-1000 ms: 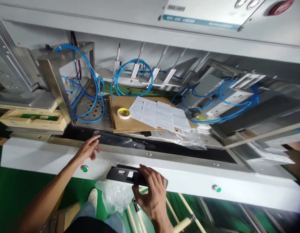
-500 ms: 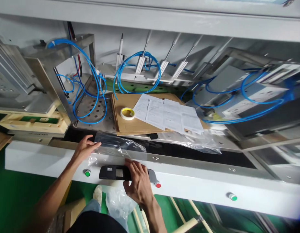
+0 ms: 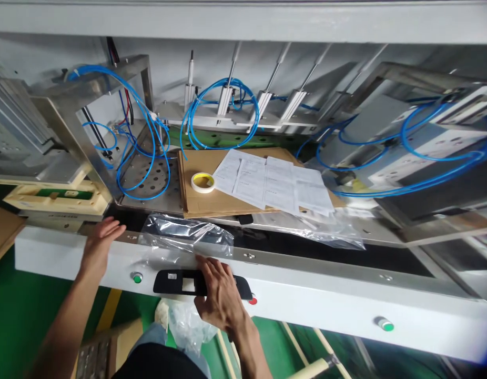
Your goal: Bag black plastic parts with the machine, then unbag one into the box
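My right hand [image 3: 216, 292] grips a long black plastic panel [image 3: 169, 282] with rectangular cut-outs, its fingers over the top edge and thumb below. The panel is in front of the machine's white front beam [image 3: 314, 295]. Further left, my left hand [image 3: 99, 245] is at the beam's upper edge with fingers stretched out, holding nothing. Between the hands, a clear plastic bag [image 3: 188, 231] lies crumpled over the beam's inner edge, just above the panel.
Behind the beam, a cardboard sheet [image 3: 194, 202] carries a tape roll [image 3: 203, 182] and printed papers [image 3: 281, 184]. Blue air hoses [image 3: 223, 145] coil around the cylinders. A green button [image 3: 137, 277] and a red button [image 3: 252, 299] stick out from the beam.
My left hand has moved left, away from the clear bag, which now lies loose on the edge. My right hand still grips the black panel, which has shifted slightly left in view.
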Available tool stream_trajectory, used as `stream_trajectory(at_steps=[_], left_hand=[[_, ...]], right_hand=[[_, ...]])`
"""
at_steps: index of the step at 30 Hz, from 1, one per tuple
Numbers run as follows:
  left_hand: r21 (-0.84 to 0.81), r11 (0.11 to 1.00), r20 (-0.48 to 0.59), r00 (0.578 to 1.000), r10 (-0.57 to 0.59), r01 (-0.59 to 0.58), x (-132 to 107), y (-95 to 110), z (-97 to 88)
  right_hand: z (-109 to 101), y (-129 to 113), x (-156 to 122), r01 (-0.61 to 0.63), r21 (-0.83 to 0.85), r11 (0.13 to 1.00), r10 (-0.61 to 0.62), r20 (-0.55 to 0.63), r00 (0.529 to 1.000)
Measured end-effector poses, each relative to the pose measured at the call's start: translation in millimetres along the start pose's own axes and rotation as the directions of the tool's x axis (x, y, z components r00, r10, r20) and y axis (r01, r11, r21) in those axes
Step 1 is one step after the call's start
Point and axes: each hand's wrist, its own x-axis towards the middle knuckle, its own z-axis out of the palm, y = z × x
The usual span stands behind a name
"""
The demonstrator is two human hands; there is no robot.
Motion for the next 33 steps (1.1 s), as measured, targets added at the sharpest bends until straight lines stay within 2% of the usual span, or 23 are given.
stream_trajectory(at_steps=[1, 2, 3, 4, 5, 6, 7, 8, 9, 10, 11, 13, 16, 21, 24, 29, 33], left_hand=[[0.026, 0.995, -0.086, 0.992, 0.097, -0.095, -2, 2, -4.8], [0.101, 0.971, -0.135, 0.964, 0.230, -0.218, -7, 4, -7.3], [0.198, 0.918, -0.108, 0.923, 0.370, -0.345, -14, 5, -6.9], [0.288, 0.837, 0.005, 0.874, 0.485, -0.466, -23, 4, -3.3], [0.349, 0.737, 0.181, 0.813, 0.553, -0.579, -32, 1, 3.3], [0.368, 0.633, 0.377, 0.732, 0.568, -0.681, -40, -3, 12.5], [0.354, 0.538, 0.556, 0.635, 0.537, -0.765, -47, -9, 23.5], [0.335, 0.458, 0.683, 0.547, 0.484, -0.823, -52, -17, 35.4], [0.330, 0.393, 0.757, 0.490, 0.433, -0.858, -54, -26, 47.2], [0.340, 0.336, 0.798, 0.458, 0.391, -0.878, -54, -35, 58.0], [0.362, 0.285, 0.817, 0.449, 0.361, -0.887, -52, -43, 67.5], [0.417, 0.192, 0.829, 0.458, 0.320, -0.888, -45, -55, 81.8], [0.473, 0.124, 0.836, 0.488, 0.249, -0.872, -34, -63, 94.4], [0.451, 0.157, 0.863, 0.474, 0.173, -0.879, -24, -63, 105.5], [0.462, 0.166, 0.858, 0.486, 0.167, -0.871, -23, -61, 107.9], [0.503, 0.169, 0.840, 0.525, 0.136, -0.848, -24, -56, 105.7], [0.495, 0.163, 0.839, 0.518, 0.165, -0.854, -23, -48, 103.3]], right_hand=[[-1, 1, 0, 0.000, 0.003, 1.000, 0.000, 0.009, 1.000], [-2, 2, -1, 0.004, 0.006, 1.000, -0.005, 0.020, 1.000], [-3, 3, -1, 0.012, 0.008, 1.000, -0.012, 0.028, 1.000], [-4, 4, -1, 0.021, 0.008, 1.000, -0.022, 0.033, 0.999], [-4, 5, -1, 0.030, 0.006, 1.000, -0.030, 0.035, 0.999], [-5, 6, -2, 0.038, 0.004, 0.999, -0.038, 0.037, 0.999], [-5, 6, -3, 0.045, 0.000, 0.999, -0.045, 0.040, 0.998], [-6, 7, -3, 0.048, -0.004, 0.999, -0.048, 0.046, 0.998], [-7, 7, -4, 0.051, -0.004, 0.999, -0.051, 0.058, 0.997], [-8, 8, -5, 0.053, -0.001, 0.999, -0.053, 0.075, 0.996], [-9, 9, -7, 0.054, 0.004, 0.999, -0.054, 0.094, 0.994], [-12, 13, -11, 0.055, 0.019, 0.998, -0.057, 0.119, 0.991], [-15, 23, -21, 0.061, 0.035, 0.998, -0.064, 0.073, 0.995], [-22, 42, -54, 0.112, 0.072, 0.991, -0.100, -0.152, 0.983], [-35, 51, -78, 0.080, 0.095, 0.992, -0.059, -0.209, 0.976], [-63, 61, -109, -0.093, 0.157, 0.983, 0.117, -0.157, 0.981], [-69, 61, -109, -0.088, 0.061, 0.994, 0.095, -0.123, 0.988]])
